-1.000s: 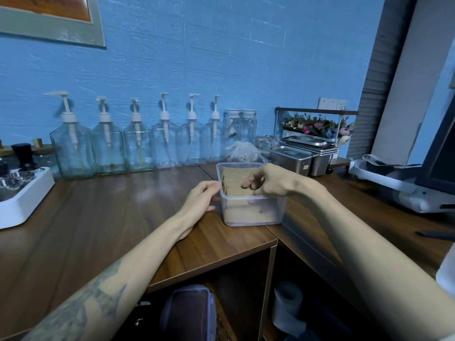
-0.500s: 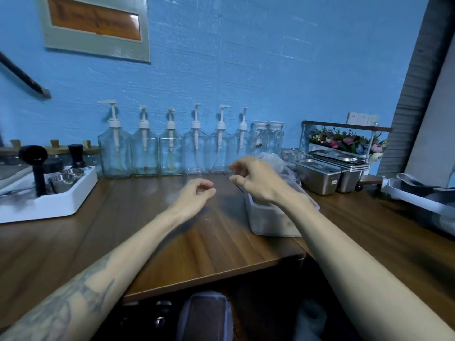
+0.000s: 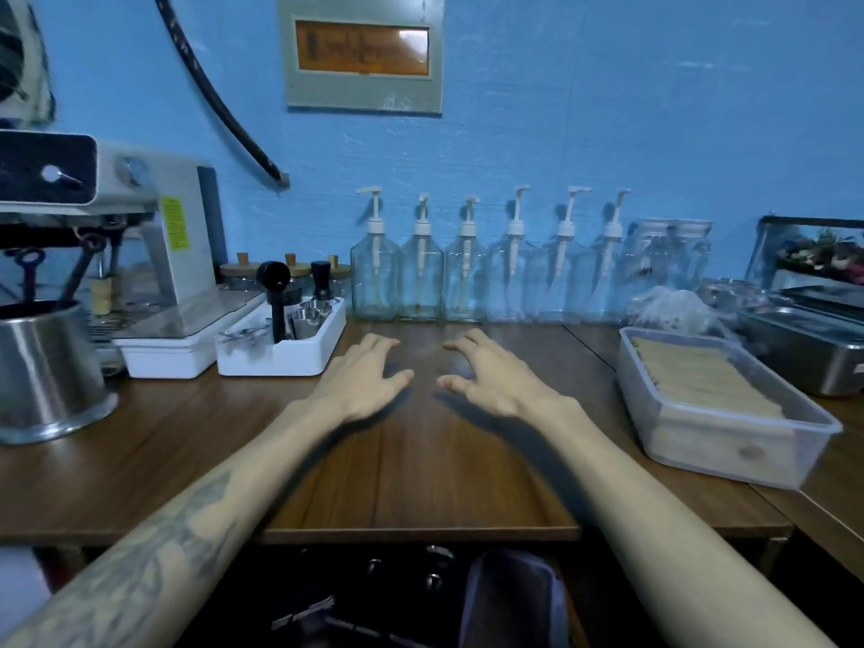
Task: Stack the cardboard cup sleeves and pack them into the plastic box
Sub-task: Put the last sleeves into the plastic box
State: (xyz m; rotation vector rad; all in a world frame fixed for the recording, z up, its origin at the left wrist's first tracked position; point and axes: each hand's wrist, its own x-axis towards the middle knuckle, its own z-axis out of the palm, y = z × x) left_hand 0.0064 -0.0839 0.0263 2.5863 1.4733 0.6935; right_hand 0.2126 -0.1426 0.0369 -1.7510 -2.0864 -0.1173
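We see a brown wooden desk (image 3: 421,484) against a blue wall, pump bottles (image 3: 421,273) lined along it. Our left hand (image 3: 362,381) and right hand (image 3: 491,376) hover empty, fingers loosely spread. The plastic box (image 3: 729,441) of cardboard sleeves (image 3: 696,376) sits well to their right.

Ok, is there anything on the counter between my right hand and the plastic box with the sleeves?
Nothing visible: only bare wooden counter lies between the right hand and the plastic box to its right.

six glass pump bottles (image 3: 465,268) line the blue wall (image 3: 608,109) behind a wooden counter (image 3: 421,484).
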